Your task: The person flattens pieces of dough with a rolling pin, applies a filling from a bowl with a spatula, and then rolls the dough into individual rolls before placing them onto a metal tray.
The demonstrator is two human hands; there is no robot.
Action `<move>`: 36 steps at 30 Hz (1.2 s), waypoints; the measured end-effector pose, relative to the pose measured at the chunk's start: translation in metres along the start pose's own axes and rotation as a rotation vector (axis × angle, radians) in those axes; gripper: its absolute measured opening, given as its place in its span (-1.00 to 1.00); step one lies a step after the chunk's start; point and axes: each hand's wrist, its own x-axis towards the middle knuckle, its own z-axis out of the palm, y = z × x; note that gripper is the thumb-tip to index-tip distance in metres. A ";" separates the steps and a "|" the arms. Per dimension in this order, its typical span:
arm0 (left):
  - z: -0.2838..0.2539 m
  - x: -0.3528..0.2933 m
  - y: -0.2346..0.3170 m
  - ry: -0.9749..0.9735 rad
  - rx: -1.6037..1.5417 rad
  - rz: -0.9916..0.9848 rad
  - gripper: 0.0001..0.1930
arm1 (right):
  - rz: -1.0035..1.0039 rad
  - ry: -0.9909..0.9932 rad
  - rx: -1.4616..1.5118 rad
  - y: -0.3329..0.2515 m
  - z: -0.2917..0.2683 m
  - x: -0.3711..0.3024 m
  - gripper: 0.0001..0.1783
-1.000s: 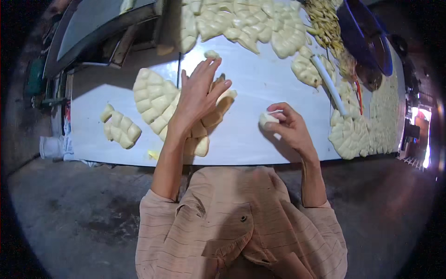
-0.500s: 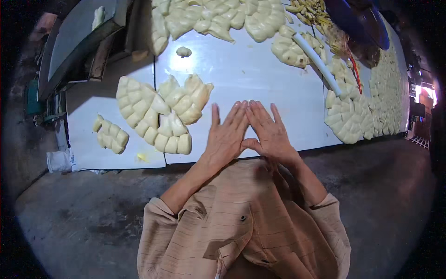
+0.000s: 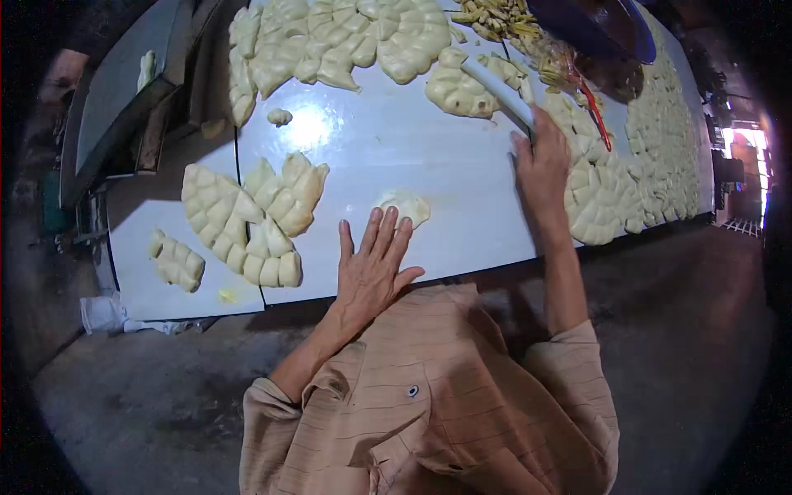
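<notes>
My left hand lies flat near the front edge of the white table, fingers spread. Its fingertips touch a small flattened piece of pale dough. To the right, my right hand is closed round the near end of a slim, pale, pipe-like rolling pin. That pin's far end rests by a clump of dough; my hand hides its near end. Left of my left hand lie a scored dough fan, joined dough pieces and a small segmented dough strip.
Large scored dough sheets cover the table's far side, with more dough at right. Yellowish strips, a dark blue basin and a red-handled tool lie far right. A metal-edged machine stands at left.
My hands, earlier side by side with fingertips together, have parted. The right has reached right and forward onto the rolling pin; the left stays flat. The flattened dough now shows. The view has shifted.
</notes>
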 end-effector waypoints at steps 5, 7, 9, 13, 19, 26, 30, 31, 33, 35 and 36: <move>-0.008 0.006 0.008 -0.029 0.010 -0.011 -0.21 | 0.013 -0.203 -0.158 0.077 0.020 0.015 -0.51; -0.018 0.004 0.012 -0.059 -0.034 -0.043 -0.20 | -0.029 -0.146 -0.217 0.067 0.011 0.009 -0.51; -0.016 -0.009 0.011 0.024 -0.066 -0.106 -0.18 | -0.042 -0.132 -0.103 0.038 -0.004 -0.006 -0.50; 0.001 -0.020 0.008 0.412 -0.073 -0.094 -0.11 | -0.218 -0.251 0.146 -0.025 -0.031 -0.042 -0.37; -0.009 0.011 0.001 0.188 0.082 -0.308 -0.28 | -0.356 -0.584 0.075 -0.068 0.003 -0.067 -0.29; -0.024 0.076 -0.040 0.246 0.102 -0.382 -0.42 | -0.144 -0.537 -0.152 -0.082 0.043 -0.033 -0.41; -0.033 0.132 -0.079 0.360 0.143 -0.304 -0.44 | -0.111 -0.386 -0.217 -0.082 0.076 0.012 -0.39; -0.034 0.144 -0.091 0.380 0.167 -0.292 -0.43 | -0.137 -0.327 -0.231 -0.081 0.084 0.023 -0.37; -0.037 0.163 -0.108 0.409 0.192 -0.280 -0.42 | -0.169 -0.261 -0.247 -0.084 0.082 0.039 -0.35; -0.045 0.172 -0.117 0.313 0.168 -0.215 -0.38 | -0.354 -0.405 0.160 -0.082 0.068 0.049 -0.38; -0.043 0.171 -0.116 0.305 0.187 -0.148 -0.32 | -0.356 -0.399 0.158 -0.077 0.062 0.045 -0.38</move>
